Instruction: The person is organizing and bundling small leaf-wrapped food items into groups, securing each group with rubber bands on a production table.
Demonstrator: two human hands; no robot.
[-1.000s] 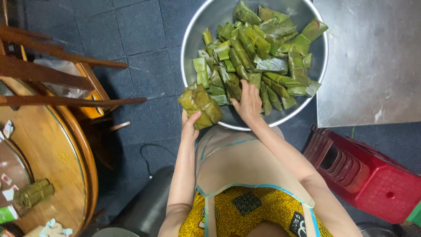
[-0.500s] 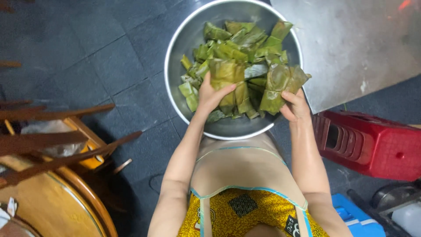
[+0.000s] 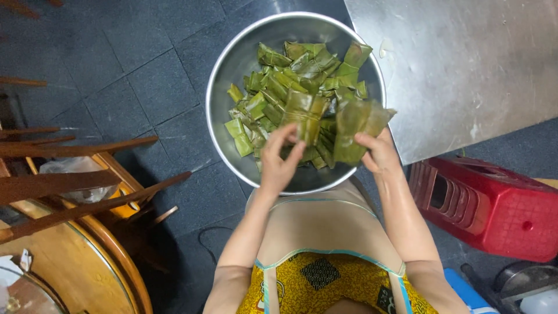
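- A person's left hand (image 3: 279, 160) pinches the lower end of a leaf-wrapped parcel (image 3: 305, 116) between thumb and curled fingers, lifting it just above the heap inside the steel bowl (image 3: 224, 87).
- The right hand (image 3: 378, 152), fingers closed around its lower edge, holds a second, flatter leaf parcel (image 3: 356, 129) over the bowl's near right rim.
- Both parcels are gripped only at one end; my reading is that either could slip or swing loose, and the right one, hanging at the rim, could drop outside the bowl onto the dark tiled floor (image 3: 133, 52).
- The leaf wrapping could also loosen or tear if pinched too hard at the fold.
- The bowl sits at the person's knees, beside a metal sheet (image 3: 465, 64); a heavy pull on the heap could tip or shift it.
- Against half a second earlier, the left hand has risen from the heap with a parcel, and the right has moved inward with its own.
- A red plastic stool (image 3: 494, 209) stands right of the bowl; wooden chair slats (image 3: 75, 186) lie to its left.
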